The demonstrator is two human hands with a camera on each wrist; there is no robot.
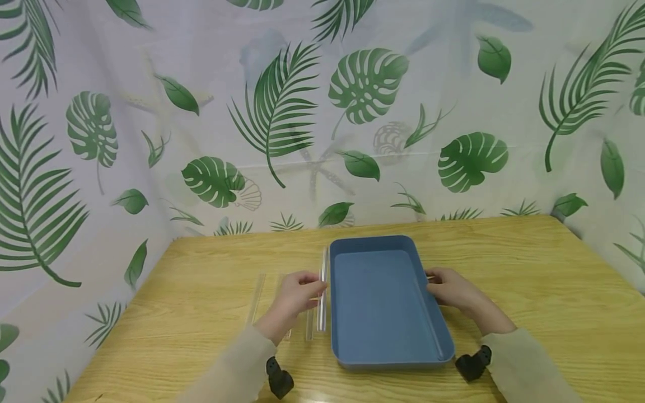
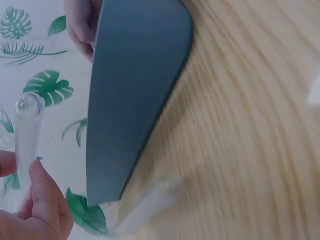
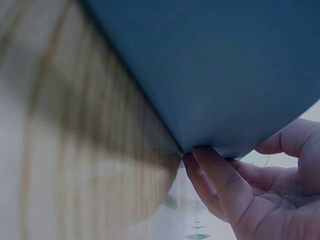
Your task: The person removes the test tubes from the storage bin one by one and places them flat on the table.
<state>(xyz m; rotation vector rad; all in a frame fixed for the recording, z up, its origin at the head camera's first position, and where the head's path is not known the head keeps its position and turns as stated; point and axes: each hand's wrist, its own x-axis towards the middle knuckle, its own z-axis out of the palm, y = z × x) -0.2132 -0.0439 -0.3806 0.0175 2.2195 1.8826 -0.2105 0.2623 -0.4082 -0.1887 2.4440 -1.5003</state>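
Note:
In the head view my left hand (image 1: 294, 296) pinches a clear plastic tube (image 1: 322, 313) between thumb and fingers, just off the left side of a blue tray (image 1: 380, 308). The left wrist view shows the held tube (image 2: 27, 135) raised, one rounded end up, beside the tray's outer wall (image 2: 132, 85). My right hand (image 1: 450, 288) grips the tray's right side, thumb at the rim. Seen from the right wrist, its fingers (image 3: 225, 180) press against the outer wall low down. Inside the tray, another clear tube (image 1: 428, 316) lies along the right wall.
Several clear tubes lie on the wooden table left of the tray, among them one at the far left (image 1: 256, 299) and one close to the held tube (image 1: 309, 326). A leaf-patterned cloth (image 1: 302, 196) hangs behind the table and along its left side.

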